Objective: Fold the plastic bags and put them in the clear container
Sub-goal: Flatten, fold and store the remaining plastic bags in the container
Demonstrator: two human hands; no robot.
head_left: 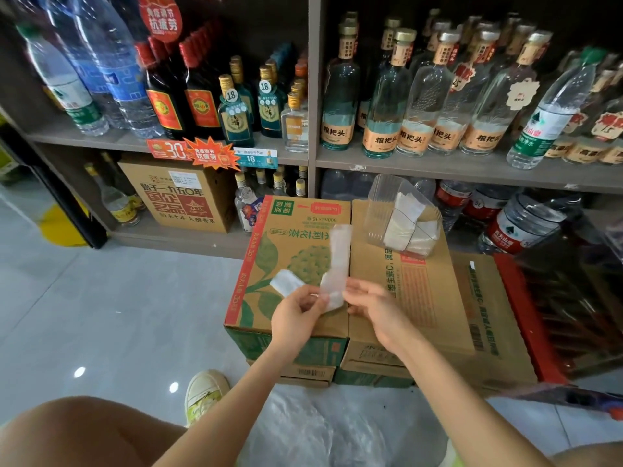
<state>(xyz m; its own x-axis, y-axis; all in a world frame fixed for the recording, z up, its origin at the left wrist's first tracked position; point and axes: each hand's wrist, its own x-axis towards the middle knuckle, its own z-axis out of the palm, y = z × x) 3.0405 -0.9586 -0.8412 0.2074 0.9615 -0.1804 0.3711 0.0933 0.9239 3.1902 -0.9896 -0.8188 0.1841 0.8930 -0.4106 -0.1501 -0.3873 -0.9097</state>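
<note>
Looking down from my head, my left hand (pixel 298 310) pinches the lower end of a plastic bag (pixel 337 261) folded into a long narrow strip, which lies up across the cardboard box (pixel 269 251) in front of me. My right hand (pixel 367 303) is at the same end of the strip, but it is blurred and I cannot tell whether it grips. The clear container (pixel 381 203) stands tilted on the neighbouring box behind, with folded bags (pixel 404 227) inside. Loose plastic (pixel 337 429) lies by my knees.
</note>
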